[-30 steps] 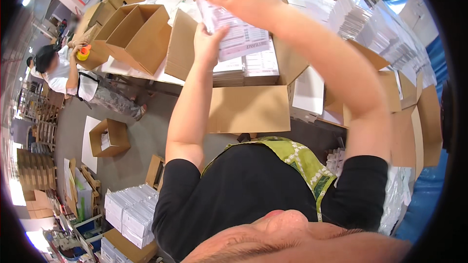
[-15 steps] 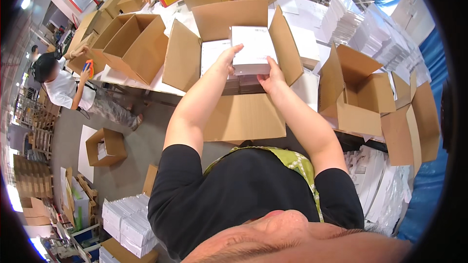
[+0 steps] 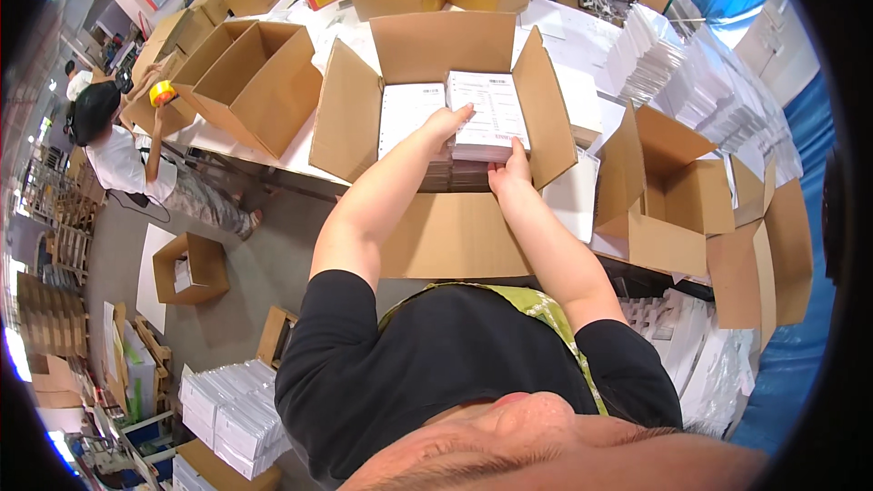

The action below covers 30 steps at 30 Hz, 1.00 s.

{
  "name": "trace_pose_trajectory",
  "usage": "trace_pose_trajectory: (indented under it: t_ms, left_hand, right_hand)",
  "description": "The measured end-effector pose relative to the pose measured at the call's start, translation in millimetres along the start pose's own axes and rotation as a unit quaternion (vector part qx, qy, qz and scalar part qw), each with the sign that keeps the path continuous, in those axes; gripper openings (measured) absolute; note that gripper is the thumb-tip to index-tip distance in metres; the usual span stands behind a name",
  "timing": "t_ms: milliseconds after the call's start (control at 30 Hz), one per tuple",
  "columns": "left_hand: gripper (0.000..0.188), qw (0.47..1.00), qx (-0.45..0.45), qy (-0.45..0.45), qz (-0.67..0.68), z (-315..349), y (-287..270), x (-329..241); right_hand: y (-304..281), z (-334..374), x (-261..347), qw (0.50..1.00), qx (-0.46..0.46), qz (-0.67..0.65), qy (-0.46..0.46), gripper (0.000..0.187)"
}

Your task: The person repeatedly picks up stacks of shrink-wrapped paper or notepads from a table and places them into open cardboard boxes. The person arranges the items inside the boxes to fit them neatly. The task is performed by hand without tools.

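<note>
An open cardboard box (image 3: 446,44) stands on the table before me with its flaps spread. Inside it on the right is a stack of white printed sheets (image 3: 491,102), perhaps booklets. My left hand (image 3: 447,125) grips this stack along its left side, thumb on top. At its near right corner, my right hand (image 3: 511,171) holds it with the thumb over the upper edge and fingers below. Another white stack (image 3: 409,109) fills the left half of the box. More stacked paper (image 3: 470,175) shows beneath the held stack.
Divided cardboard boxes (image 3: 264,91) stand to the left, and an open box (image 3: 668,186) to the right. Tall paper piles (image 3: 646,55) line the far right. A person in a white shirt (image 3: 136,159) holds a yellow tape roll (image 3: 162,93) at the left.
The held stack sits lower in the box, with its printed top now visible. My hands have moved with it. The person at the left has moved the tape roll upward.
</note>
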<state>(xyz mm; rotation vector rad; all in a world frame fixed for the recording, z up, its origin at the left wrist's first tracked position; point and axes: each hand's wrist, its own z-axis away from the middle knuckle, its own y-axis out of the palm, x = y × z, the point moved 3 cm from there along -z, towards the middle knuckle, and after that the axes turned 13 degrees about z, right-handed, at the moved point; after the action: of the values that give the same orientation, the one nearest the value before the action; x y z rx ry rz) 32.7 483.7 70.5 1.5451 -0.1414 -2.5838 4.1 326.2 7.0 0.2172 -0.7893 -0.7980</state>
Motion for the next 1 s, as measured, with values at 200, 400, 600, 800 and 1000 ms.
trace_pose_trajectory:
  t_ms: [200,400,600,800,1000]
  left_hand:
    - [0.065,0.991,-0.046,0.055,-0.113,-30.1,-6.8,12.0]
    - [0.076,0.887,-0.031,0.381,-0.259,14.5,-2.8,-4.3]
    - [0.088,0.755,0.091,0.247,-0.600,35.1,8.9,7.3]
    - [0.094,0.726,0.042,0.270,-0.631,10.0,10.2,49.4]
    - [0.083,0.757,0.097,0.166,-0.625,10.4,17.5,-5.3]
  right_hand:
    - [5.2,6.1,3.5,1.000,-0.029,0.011,0.004,0.041]
    - [2.7,-8.7,-4.1,0.998,-0.021,0.045,0.026,0.038]
    - [-8.4,-4.2,7.9,0.991,0.095,0.086,0.041,0.056]
    - [-5.3,14.9,8.4,0.987,0.049,0.127,0.087,0.071]
    - [-11.2,0.1,3.1,0.980,0.059,0.162,0.098,0.072]
